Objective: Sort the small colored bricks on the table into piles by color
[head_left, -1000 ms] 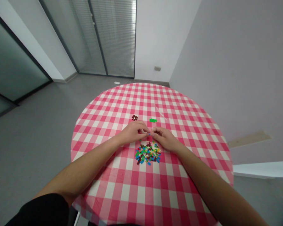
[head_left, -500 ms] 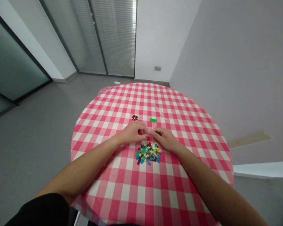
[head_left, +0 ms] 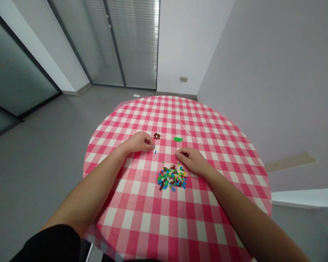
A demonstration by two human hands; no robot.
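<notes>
Here's the scene on the round table, dressed in a pink-and-white gingham cloth point(head_left: 142, 222). Dead centre of the action sits the pile point(head_left: 172, 177) of tiny plastic bricks, a jumble of blue, green, yellow, white and dark brown, just nearer the person than the table's middle. Taking 12 o'clock as straight ahead, the left hand point(head_left: 136, 142) is out at 10 o'clock from that pile, fingers curled and drawn together, tips coming down right at a blue brick point(head_left: 153, 147). Is it pinched? From up here you cannot tell; the fingertips hide too much of it. A second blue brick point(head_left: 155, 152) lies on the cloth just below those fingertips, at the hand's 4 o'clock. Over to the right hand point(head_left: 191, 161), at 2 o'clock from the pile: it rests low on the cloth, fingers loose and slightly parted, with no brick showing in its grip, and its fingertips sit just above the pile's upper edge. Further out, a small dark brown cluster point(head_left: 156, 136) sits at 12 o'clock, just beyond the left fingertips, and a green cluster point(head_left: 178, 139) lies at 1 o'clock, well apart from it.
</notes>
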